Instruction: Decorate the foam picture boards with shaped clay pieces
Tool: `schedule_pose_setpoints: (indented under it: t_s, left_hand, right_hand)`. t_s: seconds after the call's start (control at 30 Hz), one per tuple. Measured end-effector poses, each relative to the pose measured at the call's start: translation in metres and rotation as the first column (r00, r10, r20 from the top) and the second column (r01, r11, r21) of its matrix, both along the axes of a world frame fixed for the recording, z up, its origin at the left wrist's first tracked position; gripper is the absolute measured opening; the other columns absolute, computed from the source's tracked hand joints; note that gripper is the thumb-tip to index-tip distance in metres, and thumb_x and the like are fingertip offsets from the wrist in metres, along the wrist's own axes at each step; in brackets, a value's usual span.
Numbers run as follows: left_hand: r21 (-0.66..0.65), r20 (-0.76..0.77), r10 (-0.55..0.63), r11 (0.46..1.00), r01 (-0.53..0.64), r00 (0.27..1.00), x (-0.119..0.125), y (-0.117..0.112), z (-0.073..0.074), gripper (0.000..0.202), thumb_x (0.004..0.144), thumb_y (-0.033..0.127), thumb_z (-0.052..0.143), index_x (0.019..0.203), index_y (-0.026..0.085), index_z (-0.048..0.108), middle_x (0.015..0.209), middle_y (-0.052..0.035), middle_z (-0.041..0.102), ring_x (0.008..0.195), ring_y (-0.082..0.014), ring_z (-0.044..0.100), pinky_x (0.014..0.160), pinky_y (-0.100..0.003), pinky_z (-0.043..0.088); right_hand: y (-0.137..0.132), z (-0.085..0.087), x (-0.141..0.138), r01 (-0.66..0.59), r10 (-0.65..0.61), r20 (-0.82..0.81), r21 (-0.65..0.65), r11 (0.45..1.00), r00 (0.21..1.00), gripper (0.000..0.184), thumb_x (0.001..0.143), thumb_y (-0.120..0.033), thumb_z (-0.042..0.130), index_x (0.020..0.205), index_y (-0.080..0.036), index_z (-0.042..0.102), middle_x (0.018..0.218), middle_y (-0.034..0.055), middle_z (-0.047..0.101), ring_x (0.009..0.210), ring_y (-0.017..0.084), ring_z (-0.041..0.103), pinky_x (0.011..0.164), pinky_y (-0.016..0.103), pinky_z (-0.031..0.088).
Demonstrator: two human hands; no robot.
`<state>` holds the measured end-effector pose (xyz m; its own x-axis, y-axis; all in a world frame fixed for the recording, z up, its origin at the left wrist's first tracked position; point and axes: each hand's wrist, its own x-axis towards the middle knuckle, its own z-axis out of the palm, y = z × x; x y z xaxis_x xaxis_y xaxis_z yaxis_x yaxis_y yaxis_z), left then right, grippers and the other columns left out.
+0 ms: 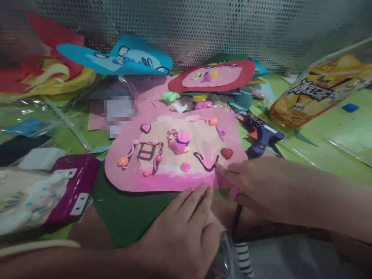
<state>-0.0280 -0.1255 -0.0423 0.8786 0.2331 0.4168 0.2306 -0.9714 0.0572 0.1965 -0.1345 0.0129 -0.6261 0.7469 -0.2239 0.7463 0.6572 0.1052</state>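
A pink foam craft panel (pixel 171 151) lies before me on a dark green sheet (pixel 124 211), decorated with clay pieces: a snail (pixel 178 142), hearts, flowers and a pink grass shape (pixel 207 158). My left hand (pixel 186 232) rests flat with fingers stretched out, fingertips touching the panel's lower edge. My right hand (pixel 255 186) lies at the panel's lower right corner, its index fingertip pressing beside the grass shape, the other fingers curled around the pink edge.
A blue glue gun (pixel 261 135) lies right of the panel, its black cord running under my right hand. A magenta box (pixel 74 186) sits at left. A snack bag (pixel 319 93) lies at right. Foam cut-outs (pixel 128 58) and a red panel (pixel 212 77) pile up behind.
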Motion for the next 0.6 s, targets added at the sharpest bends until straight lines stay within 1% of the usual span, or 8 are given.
schedule_pose_setpoints:
  t_s: [0.1, 0.17, 0.27, 0.33, 0.4, 0.47, 0.5, 0.6]
  left_hand:
    - [0.03, 0.072, 0.017, 0.999, -0.019, 0.997, 0.001, 0.0, -0.004, 0.017, 0.081, 0.008, 0.039, 0.075, 0.012, 0.054, 0.114, -0.0222, 0.061, 0.112, -0.0321, 0.055, 0.095, -0.042, 0.044]
    - [0.028, 0.04, 0.014, 1.0, -0.015, 0.999, 0.002, 0.0, -0.006, 0.015, 0.081, 0.008, 0.04, 0.075, 0.012, 0.053, 0.115, -0.0223, 0.061, 0.114, -0.0318, 0.053, 0.096, -0.042, 0.042]
    - [0.043, 0.045, 0.019, 0.999, -0.021, 0.999, 0.002, -0.001, -0.007, 0.012, 0.08, 0.009, 0.042, 0.072, 0.013, 0.051, 0.112, -0.0222, 0.062, 0.114, -0.0315, 0.053, 0.098, -0.043, 0.041]
    - [0.04, 0.038, 0.015, 0.999, -0.017, 0.999, 0.001, -0.002, -0.008, 0.011, 0.081, 0.01, 0.043, 0.072, 0.013, 0.05, 0.112, -0.0222, 0.062, 0.113, -0.0309, 0.054, 0.098, -0.043, 0.04]
    - [0.047, 0.066, 0.018, 0.999, -0.022, 0.998, 0.002, -0.002, -0.01, 0.012, 0.08, 0.01, 0.042, 0.071, 0.014, 0.049, 0.112, -0.0224, 0.062, 0.114, -0.0311, 0.053, 0.099, -0.043, 0.039]
    - [0.062, 0.096, 0.025, 0.998, -0.032, 0.995, 0.002, -0.002, -0.012, 0.013, 0.08, 0.01, 0.042, 0.07, 0.014, 0.049, 0.111, -0.0218, 0.062, 0.114, -0.0311, 0.053, 0.099, -0.043, 0.039]
    - [0.071, 0.113, 0.029, 0.997, -0.038, 0.993, 0.002, -0.002, -0.011, 0.014, 0.08, 0.009, 0.042, 0.069, 0.014, 0.049, 0.109, -0.0211, 0.063, 0.113, -0.0309, 0.054, 0.098, -0.043, 0.04]
    - [0.058, 0.065, 0.027, 0.998, -0.031, 0.998, 0.001, -0.002, -0.006, 0.015, 0.081, 0.01, 0.04, 0.07, 0.014, 0.049, 0.107, -0.0191, 0.065, 0.11, -0.0304, 0.056, 0.095, -0.042, 0.043]
  right_hand:
    - [-0.002, -0.007, 0.005, -0.039, 0.044, -0.063, 0.079, 0.996, 0.997, 0.016, 0.079, -0.019, 0.056, 0.091, -0.015, 0.066, 0.082, 0.0044, 0.064, 0.059, 0.013, 0.049, 0.047, 0.027, 0.024]
    - [-0.002, -0.011, 0.005, -0.039, 0.048, -0.077, 0.114, 0.993, 0.996, 0.017, 0.078, -0.021, 0.057, 0.092, -0.014, 0.065, 0.08, 0.0043, 0.063, 0.059, 0.013, 0.049, 0.047, 0.027, 0.023]
    - [0.0, -0.011, 0.002, -0.027, 0.04, -0.1, 0.125, 0.992, 0.994, 0.025, 0.08, -0.025, 0.056, 0.1, -0.012, 0.063, 0.074, 0.0033, 0.062, 0.055, 0.012, 0.048, 0.045, 0.027, 0.022]
    - [0.001, -0.009, 0.0, -0.044, 0.058, -0.103, 0.134, 0.99, 0.993, 0.029, 0.081, -0.027, 0.054, 0.105, -0.01, 0.061, 0.074, 0.0033, 0.061, 0.052, 0.011, 0.046, 0.044, 0.027, 0.023]
    - [0.003, -0.008, -0.002, -0.073, 0.087, -0.092, 0.148, 0.986, 0.992, 0.031, 0.083, -0.029, 0.053, 0.105, -0.009, 0.061, 0.075, 0.0045, 0.062, 0.051, 0.011, 0.045, 0.044, 0.027, 0.023]
    - [0.003, -0.007, -0.002, -0.072, 0.086, -0.088, 0.15, 0.986, 0.992, 0.031, 0.084, -0.03, 0.052, 0.105, -0.009, 0.061, 0.075, 0.0048, 0.062, 0.053, 0.011, 0.047, 0.044, 0.027, 0.023]
    - [0.003, -0.008, -0.002, -0.061, 0.076, -0.094, 0.151, 0.987, 0.993, 0.031, 0.084, -0.031, 0.051, 0.105, -0.01, 0.06, 0.075, 0.0045, 0.062, 0.054, 0.012, 0.049, 0.044, 0.027, 0.024]
    - [0.003, -0.008, 0.0, -0.027, 0.042, -0.116, 0.13, 0.991, 0.992, 0.031, 0.085, -0.031, 0.052, 0.107, -0.011, 0.06, 0.074, 0.0036, 0.063, 0.055, 0.012, 0.051, 0.044, 0.026, 0.026]
